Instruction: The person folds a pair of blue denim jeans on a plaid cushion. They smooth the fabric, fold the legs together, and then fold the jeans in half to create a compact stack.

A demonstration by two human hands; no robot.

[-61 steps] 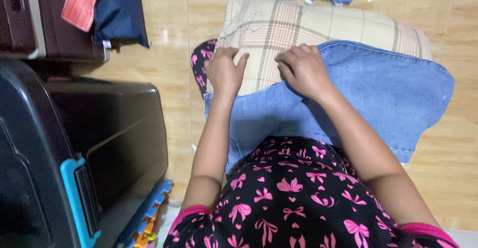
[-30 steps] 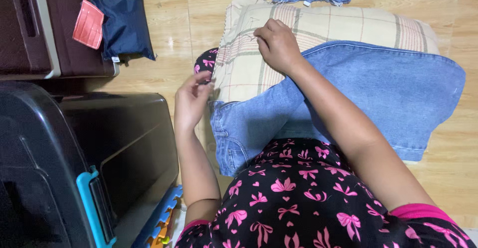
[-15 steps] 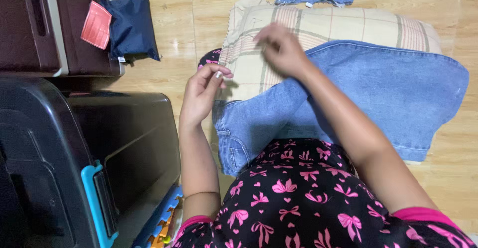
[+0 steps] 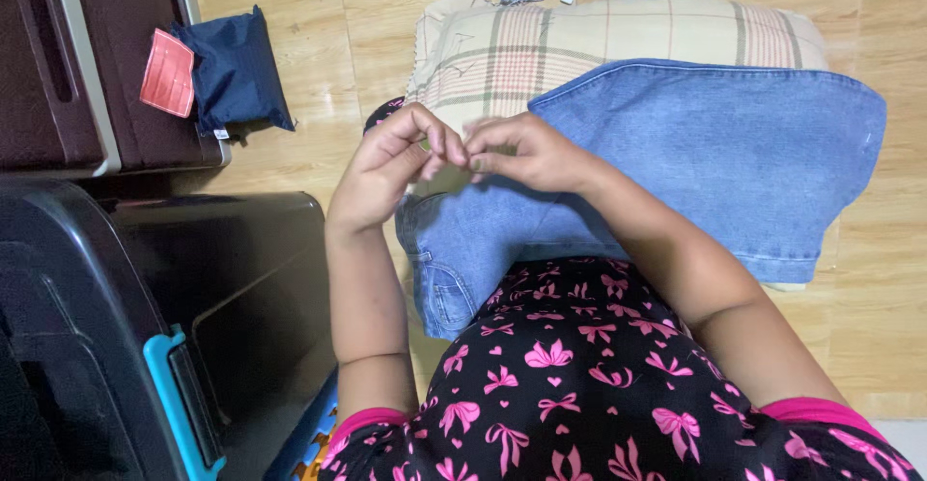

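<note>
A navy blue soft pouch-like package (image 4: pixel 233 68) is seen lying against the dark brown cabinet (image 4: pixel 58 56), at its right edge. A flat, rectangular coral-red label (image 4: pixel 166 73) is laid over the package's left side, overlapping the cabinet front.

Both forearms reach forward from the near edge and angle inward, so the hands meet in the middle. The left hand (image 4: pixel 381 167) is raised with bent wrist, fingers (image 4: pixel 436 138) curled and pinched together. The right hand (image 4: pixel 526 153) faces it, fingertips touching the left's, pinched too.
</note>
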